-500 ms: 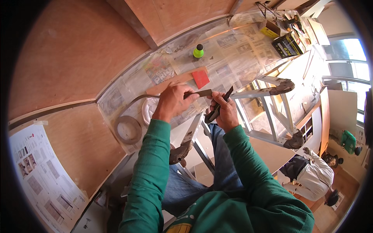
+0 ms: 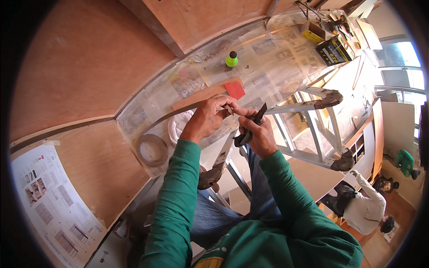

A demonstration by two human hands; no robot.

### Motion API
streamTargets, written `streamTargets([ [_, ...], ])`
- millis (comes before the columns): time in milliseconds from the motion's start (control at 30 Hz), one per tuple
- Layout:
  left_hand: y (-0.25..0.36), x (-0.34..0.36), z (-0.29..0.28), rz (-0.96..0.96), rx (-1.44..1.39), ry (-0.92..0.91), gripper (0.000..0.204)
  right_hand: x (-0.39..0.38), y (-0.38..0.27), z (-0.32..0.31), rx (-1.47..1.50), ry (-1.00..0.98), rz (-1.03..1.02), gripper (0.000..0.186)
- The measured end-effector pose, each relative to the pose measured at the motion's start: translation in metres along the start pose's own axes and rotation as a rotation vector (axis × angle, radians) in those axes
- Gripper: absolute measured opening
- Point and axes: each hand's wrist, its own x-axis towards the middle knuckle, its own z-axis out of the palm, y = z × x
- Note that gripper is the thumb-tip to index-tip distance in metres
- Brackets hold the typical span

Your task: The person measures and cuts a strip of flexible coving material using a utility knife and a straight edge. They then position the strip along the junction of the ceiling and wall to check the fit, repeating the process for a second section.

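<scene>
My left hand (image 2: pixel 209 118) pinches the end of a thin brown edging strip (image 2: pixel 178 112) that runs from a roll (image 2: pixel 152 150) lying on a newspaper-covered shelf (image 2: pixel 268 58). My right hand (image 2: pixel 258 134) grips black-handled scissors (image 2: pixel 250 127), blades pointing up beside the strip's end and my left fingertips. Both sleeves are green. I am above an aluminium ladder (image 2: pixel 313 129), my jeans visible below.
A green glue bottle with a black cap (image 2: pixel 231 59) and a red square card (image 2: pixel 235 90) lie on the shelf. Boxes and tools (image 2: pixel 333 47) sit at its far right. Plywood panels (image 2: pixel 80 67) surround it. Another person in white (image 2: pixel 362 205) crouches on the floor below.
My hands have drawn closer together, and the scissors now sit right by the strip end in my left fingers.
</scene>
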Motion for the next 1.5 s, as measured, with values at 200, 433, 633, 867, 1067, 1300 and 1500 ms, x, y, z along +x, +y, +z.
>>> streamTargets([
  [200, 0.001, -0.019, -0.024, -0.008, -0.47, 0.023, 0.04, 0.0, -0.004, 0.034, 0.188, -0.122, 0.025, 0.036],
  [433, -0.021, -0.043, -0.066, -0.054, -0.931, 0.13, 0.047, 0.015, -0.001, 0.097, 0.333, -0.282, -0.007, 0.044],
  [633, -0.037, -0.048, -0.07, 0.033, -1.096, 0.364, 0.033, 0.025, 0.014, 0.099, 0.4, -0.213, 0.016, 0.034],
  [867, -0.043, -0.053, -0.07, 0.051, -1.136, 0.516, 0.03, 0.028, 0.037, 0.075, 0.404, -0.071, 0.124, 0.037],
  [1067, -0.041, -0.049, -0.075, -0.002, -0.935, 0.773, 0.033, 0.047, 0.082, 0.036, 0.243, 0.128, 0.239, 0.044],
  [1300, -0.015, -0.055, -0.097, -0.01, -0.531, 1.472, 0.03, 0.054, 0.11, -0.053, -0.089, 0.324, 0.218, 0.02],
  [1500, -0.027, -0.083, -0.103, -0.079, -0.627, 1.565, 0.027, 0.119, 0.15, -0.139, -0.34, 0.496, 0.087, 0.023],
])
